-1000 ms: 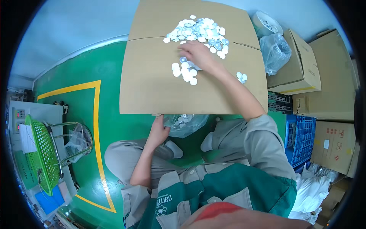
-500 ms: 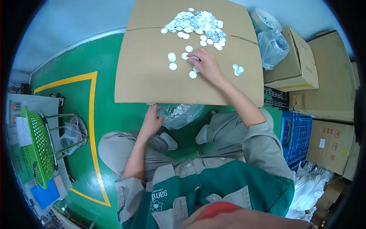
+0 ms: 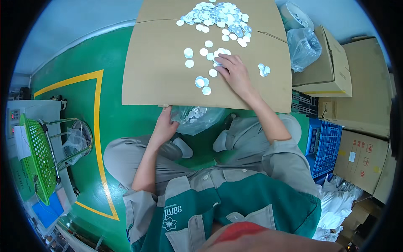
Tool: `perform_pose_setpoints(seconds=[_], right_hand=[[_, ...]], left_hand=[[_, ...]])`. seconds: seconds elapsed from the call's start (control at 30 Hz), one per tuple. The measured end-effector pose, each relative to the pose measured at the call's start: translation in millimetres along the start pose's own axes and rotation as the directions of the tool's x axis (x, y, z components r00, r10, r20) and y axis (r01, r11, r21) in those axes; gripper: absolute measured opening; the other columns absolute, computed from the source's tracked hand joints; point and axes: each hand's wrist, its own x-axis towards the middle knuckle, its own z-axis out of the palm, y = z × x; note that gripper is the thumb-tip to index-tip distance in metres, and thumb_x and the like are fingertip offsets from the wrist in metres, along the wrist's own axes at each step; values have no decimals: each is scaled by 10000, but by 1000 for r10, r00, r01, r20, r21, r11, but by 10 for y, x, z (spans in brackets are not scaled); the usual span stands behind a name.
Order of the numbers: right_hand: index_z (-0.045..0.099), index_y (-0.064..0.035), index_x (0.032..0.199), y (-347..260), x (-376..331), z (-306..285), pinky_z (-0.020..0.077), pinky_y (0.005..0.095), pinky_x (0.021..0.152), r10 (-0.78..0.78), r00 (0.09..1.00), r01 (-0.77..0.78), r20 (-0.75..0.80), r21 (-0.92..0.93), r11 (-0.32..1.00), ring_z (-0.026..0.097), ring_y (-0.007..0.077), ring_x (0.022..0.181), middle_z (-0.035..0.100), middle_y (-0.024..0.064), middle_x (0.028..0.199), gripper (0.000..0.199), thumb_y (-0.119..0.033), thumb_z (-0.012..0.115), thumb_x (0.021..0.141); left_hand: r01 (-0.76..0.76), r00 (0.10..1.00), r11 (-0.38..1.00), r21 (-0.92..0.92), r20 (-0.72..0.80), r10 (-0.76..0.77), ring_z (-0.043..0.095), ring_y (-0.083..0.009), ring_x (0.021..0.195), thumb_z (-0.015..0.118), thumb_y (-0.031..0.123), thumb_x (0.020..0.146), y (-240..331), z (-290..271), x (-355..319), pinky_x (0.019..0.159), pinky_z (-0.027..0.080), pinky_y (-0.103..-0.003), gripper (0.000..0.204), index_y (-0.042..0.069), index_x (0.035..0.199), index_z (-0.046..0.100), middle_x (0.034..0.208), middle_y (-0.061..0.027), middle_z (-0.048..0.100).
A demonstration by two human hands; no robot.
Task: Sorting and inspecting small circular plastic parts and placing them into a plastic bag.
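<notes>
Right hand (image 3: 236, 74) flat, fingers spread on small white round discs (image 3: 204, 84) atop brown cardboard sheet (image 3: 159, 71); left hand (image 3: 164, 125) pinching clear plastic bag (image 3: 197, 118) directly below near edge.

White round discs (image 3: 216, 14) across cardboard (image 3: 159, 71)

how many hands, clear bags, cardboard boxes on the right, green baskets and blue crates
hands: 2, left hand and right hand
clear bags: 3
cardboard boxes: 3
green basket: 1
blue crate: 1
total: 10
</notes>
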Motion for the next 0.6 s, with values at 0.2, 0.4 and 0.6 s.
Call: perform_pose_setpoints(seconds=[0.2,0.4,0.6], right_hand=[[689,-55,1047,-160,61,-61,513,299,733,146,982,-175,118,293,940,633,179,819,686,64,990,222,-92,696,829],[677,-23,1069,-43,109,-240,508,254,709,404,902,-432,152,317,844,651,112,768,714,75,866,191,-113,609,916],[680,-70,1065,-123,104,-254,505,311,719,186,954,-226,234,157,961,623,189,785,633,54,939,263,-180,709,829]], left_hand=[[63,998,995,-81,27,-61,492,-426,1177,627,5,703,7,-21,4,973,422,-415,632,-46,1301,430,1246,-268,514],[58,998,997,-45,13,-58,491,-422,1180,637,11,706,10,-29,-3,974,421,-414,628,-61,1295,432,1250,-268,516],[130,991,991,-36,22,-130,506,-419,1152,634,16,712,38,-36,-5,948,426,-409,631,-64,1303,426,1249,-271,517]])
